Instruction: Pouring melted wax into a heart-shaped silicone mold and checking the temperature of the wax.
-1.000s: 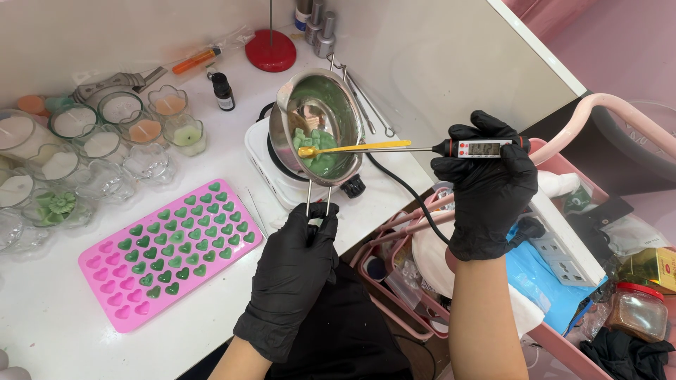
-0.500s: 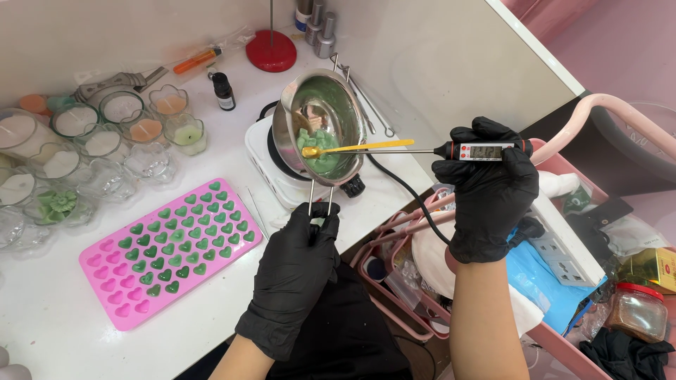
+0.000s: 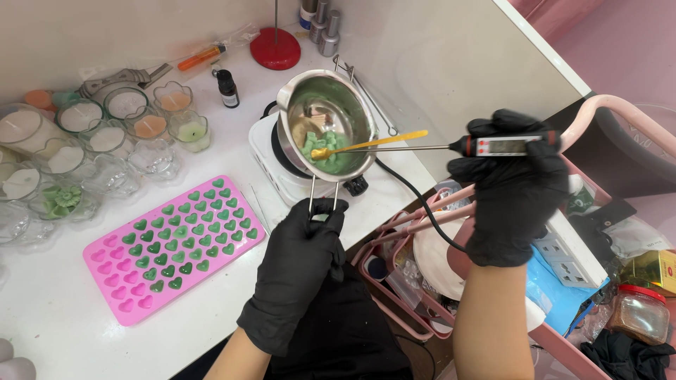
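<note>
Little has moved since the earlier frame: my left hand (image 3: 299,271) still has its fingers closed on the wire handle of the steel melting pot (image 3: 325,123), tilted on the white hotplate (image 3: 296,172), green wax chunks at its bottom. My right hand (image 3: 510,186) grips the digital thermometer (image 3: 503,146) together with a yellow spoon (image 3: 366,144), both reaching into the wax. On the table, the pink heart mould (image 3: 172,246) holds green hearts; glass candle jars (image 3: 105,141) run off the left edge.

Thermometer screen (image 3: 508,146), small pale rectangle, in right hand (image 3: 512,186); yellow box (image 3: 653,267) far right.
</note>
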